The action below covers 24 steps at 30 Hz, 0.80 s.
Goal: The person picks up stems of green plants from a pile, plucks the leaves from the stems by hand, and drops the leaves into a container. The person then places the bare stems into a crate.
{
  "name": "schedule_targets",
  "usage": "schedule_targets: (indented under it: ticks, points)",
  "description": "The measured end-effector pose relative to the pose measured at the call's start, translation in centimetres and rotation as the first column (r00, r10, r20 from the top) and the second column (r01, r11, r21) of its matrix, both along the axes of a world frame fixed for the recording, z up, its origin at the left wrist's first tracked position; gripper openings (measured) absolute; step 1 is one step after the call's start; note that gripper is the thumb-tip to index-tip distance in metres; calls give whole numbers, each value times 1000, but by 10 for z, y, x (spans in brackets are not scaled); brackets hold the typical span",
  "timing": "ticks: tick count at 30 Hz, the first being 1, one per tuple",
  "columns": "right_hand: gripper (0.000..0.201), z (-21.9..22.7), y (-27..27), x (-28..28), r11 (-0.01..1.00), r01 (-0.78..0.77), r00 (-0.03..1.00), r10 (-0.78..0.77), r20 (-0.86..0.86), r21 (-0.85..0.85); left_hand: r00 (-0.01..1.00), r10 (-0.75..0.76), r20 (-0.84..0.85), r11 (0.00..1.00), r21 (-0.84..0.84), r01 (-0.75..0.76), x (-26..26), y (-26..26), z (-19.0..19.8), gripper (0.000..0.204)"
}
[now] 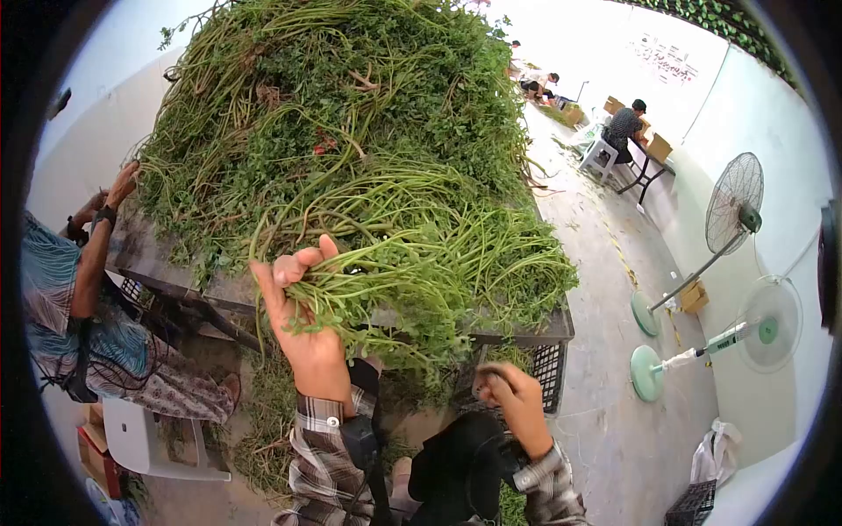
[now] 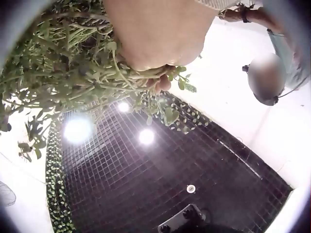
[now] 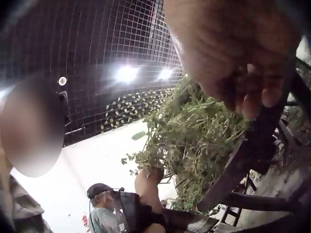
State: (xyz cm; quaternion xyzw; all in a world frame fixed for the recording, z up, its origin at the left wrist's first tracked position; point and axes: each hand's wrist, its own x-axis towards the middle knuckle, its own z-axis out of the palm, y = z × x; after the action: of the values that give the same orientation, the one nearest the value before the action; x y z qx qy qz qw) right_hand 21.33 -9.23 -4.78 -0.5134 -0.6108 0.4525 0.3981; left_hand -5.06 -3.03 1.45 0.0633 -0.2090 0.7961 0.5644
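Note:
A tall heap of leafy green stems [image 1: 351,140] covers the dark table [image 1: 526,336]. At its near edge my left hand [image 1: 311,337] grips a bunch of leafy stems [image 1: 399,285], with the leaves trailing to the right. In the left wrist view stems run under the curled left hand [image 2: 163,36], and one fingertip shows below it. My right hand [image 1: 519,405] is beside the table's front edge, apart from the bunch, fingers curled. A small dark piece [image 1: 498,380] shows at its fingertips; I cannot tell what it is.
Another person's hand [image 1: 124,184] touches the heap at the left. Black crates [image 1: 550,377] stand under the table, with loose stems [image 1: 263,430] on the floor. A white stool [image 1: 145,438] is at the lower left, and two fans [image 1: 737,206] stand to the right.

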Motion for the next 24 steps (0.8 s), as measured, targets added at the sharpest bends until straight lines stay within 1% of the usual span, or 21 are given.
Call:
schedule_targets:
  ticks: [3,4,5,7,8,9,10,11,12,13,15,16,17,18,19,20,21,23,24]
  points:
    - [19,-3,-40,27,972,217,973,-223,-61,-94,999,-41,-26,999,-11,40,5,0,0,40]
    - [19,-3,-52,38,951,281,954,-291,-68,-127,999,-24,-42,998,-52,22,9,-2,1,40]
    - [18,-4,-65,46,919,360,916,-380,-127,-159,999,-17,-47,999,-50,14,12,-2,2,40]
    - [18,-11,-87,73,906,405,885,-423,-194,-125,992,4,-130,997,-72,-13,18,0,1,39]
    - [18,-12,-95,82,905,408,882,-425,-203,-120,991,-40,-129,999,-36,36,19,2,-2,39]
    - [19,-9,-107,89,886,454,861,-463,-213,-91,990,-52,-134,998,-31,48,24,2,0,39]
    - [20,-7,-120,97,861,504,834,-506,-220,-68,982,-53,-180,999,-23,49,30,1,2,39]
    - [20,-4,-133,105,850,522,822,-523,-223,-70,972,-55,-227,999,-13,53,36,0,3,40]
    - [20,-1,-144,112,837,544,816,-543,-201,-51,954,-48,-297,998,21,57,43,-1,3,39]
    - [21,1,-155,120,826,563,810,-560,-176,-33,952,-65,-300,997,19,74,52,-5,3,39]
    - [21,1,-179,137,805,594,795,-589,-146,-13,916,-113,-384,994,-28,110,66,-11,8,37]
    - [20,2,-189,144,783,623,776,-615,-139,11,903,-159,-400,987,-78,140,71,-13,9,36]
    - [20,4,-199,149,762,647,758,-639,-129,34,903,-159,-398,987,-83,138,76,-17,11,36]
    - [20,6,-207,152,744,667,740,-656,-146,37,885,-158,-438,987,-78,138,82,-24,18,36]
    - [20,5,-213,156,748,663,744,-653,-140,36,865,-154,-477,988,-71,137,87,-31,23,36]
    - [20,1,-217,158,735,677,726,-664,-180,21,854,-188,-485,981,-54,185,89,-36,26,36]
    - [20,-3,-220,159,721,693,703,-675,-224,3,853,-186,-487,982,-53,183,91,-42,26,36]
    - [20,-13,-219,155,739,674,715,-657,-240,-15,821,-188,-539,980,-52,190,96,-50,30,35]
    - [20,-16,-217,150,754,656,725,-641,-250,-32,804,-167,-571,986,-104,131,99,-53,33,35]
